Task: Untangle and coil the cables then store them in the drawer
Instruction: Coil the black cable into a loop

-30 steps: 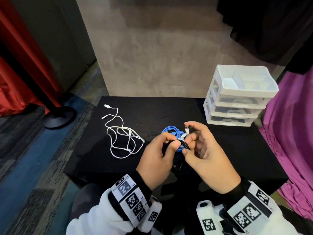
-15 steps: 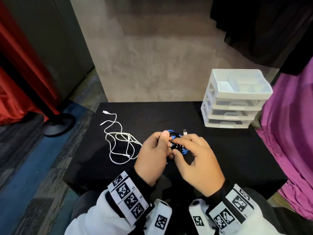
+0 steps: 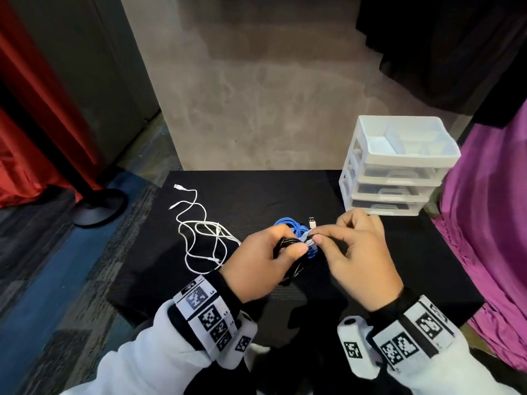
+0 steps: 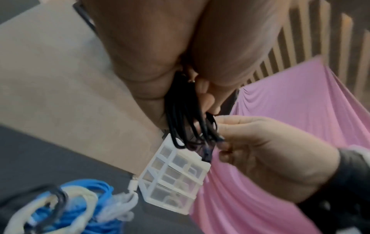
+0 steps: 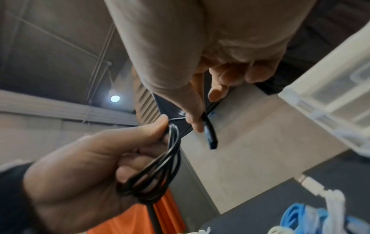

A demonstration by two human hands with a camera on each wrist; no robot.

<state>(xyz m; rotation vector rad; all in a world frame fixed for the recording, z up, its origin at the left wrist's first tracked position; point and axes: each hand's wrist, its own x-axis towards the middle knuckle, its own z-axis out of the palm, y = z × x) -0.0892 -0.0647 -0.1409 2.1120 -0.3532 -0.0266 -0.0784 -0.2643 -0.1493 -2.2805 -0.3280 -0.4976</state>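
Observation:
Over the middle of the black table (image 3: 256,195), my left hand (image 3: 288,248) grips a coiled black cable (image 3: 283,243), its loops bunched in the palm (image 5: 158,171). My right hand (image 3: 313,236) pinches the black cable's plug end (image 5: 211,137) between thumb and forefinger, right beside the left thumb. Just beyond the hands, a blue cable bundle (image 3: 286,223) lies on the table, wound together with a whitish cable (image 4: 84,194) whose USB plug (image 3: 312,222) sticks out. A loose white cable (image 3: 205,232) lies tangled to the left.
A white three-drawer unit (image 3: 396,169) stands at the table's back right with its drawers pushed in and an open tray on top. Pink cloth (image 3: 490,212) hangs at the right edge. A red curtain and a round stand base (image 3: 97,206) are on the floor at left.
The right hand has shifted from lying over the coil to pinching the cable's end beside the left thumb. The left hand keeps hold of the black coil.

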